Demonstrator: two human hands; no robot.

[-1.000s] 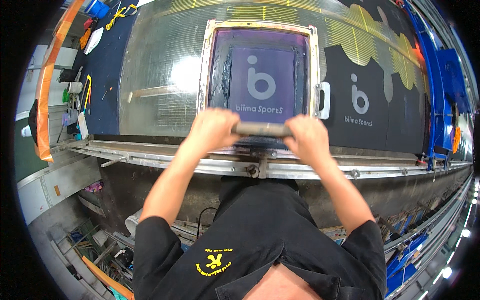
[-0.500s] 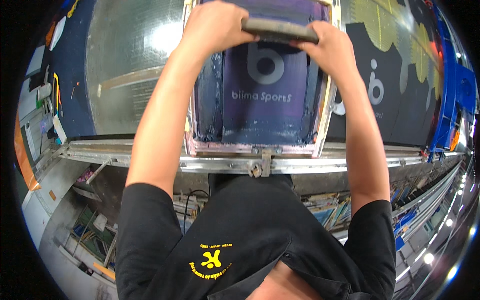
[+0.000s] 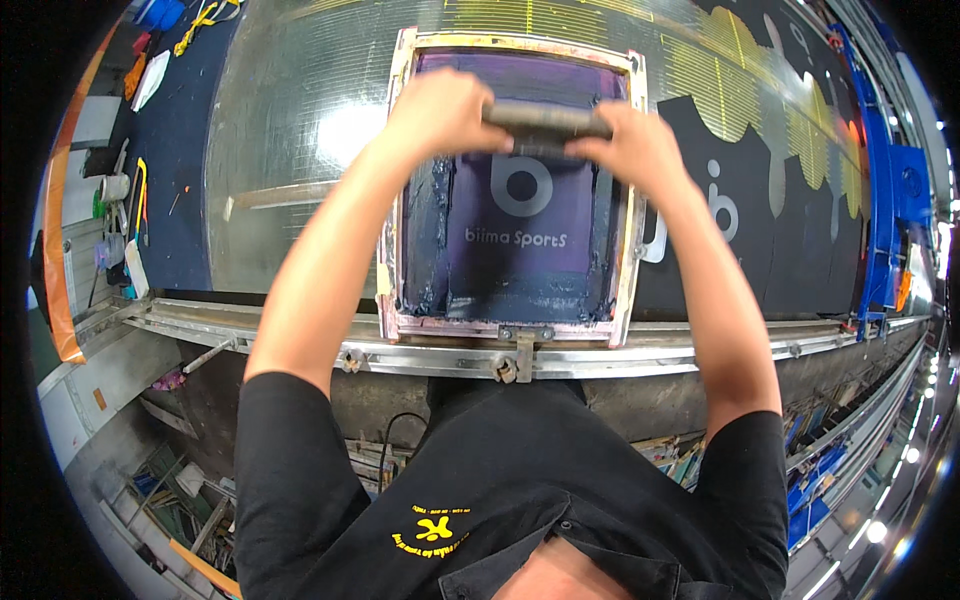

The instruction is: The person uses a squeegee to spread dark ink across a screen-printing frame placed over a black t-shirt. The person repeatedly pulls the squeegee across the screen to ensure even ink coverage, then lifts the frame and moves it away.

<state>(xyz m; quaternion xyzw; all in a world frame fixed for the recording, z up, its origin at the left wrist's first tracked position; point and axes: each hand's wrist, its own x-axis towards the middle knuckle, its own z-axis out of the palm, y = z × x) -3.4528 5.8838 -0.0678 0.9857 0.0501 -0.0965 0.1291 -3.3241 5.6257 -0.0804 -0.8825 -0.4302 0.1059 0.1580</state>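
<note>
Both my hands grip a squeegee (image 3: 548, 121) with a long, worn handle. My left hand (image 3: 447, 112) is wrapped round its left end and my right hand (image 3: 628, 146) round its right end. The squeegee lies across the upper part of a framed printing screen (image 3: 532, 275). Its mesh is purple, with a pale rounded emblem and lettering below the squeegee. Dark ink is smeared along the screen's side and near edges. The light wooden frame (image 3: 388, 285) rests on the table, its near side at a metal clamp (image 3: 524, 357). The squeegee's blade is mostly hidden.
A metal rail (image 3: 440, 362) runs along the table's near edge. Right of the screen lie dark cut fabric pieces (image 3: 700, 150) with pale prints. A glossy table surface (image 3: 290, 130) extends left. Blue metal framework (image 3: 882, 190) stands at the far right.
Screen, table and rail sit lower in the view, showing the frame's far side. My hands, still on the squeegee, appear lower too. Relative to the screen, the squeegee is only slightly shifted.
</note>
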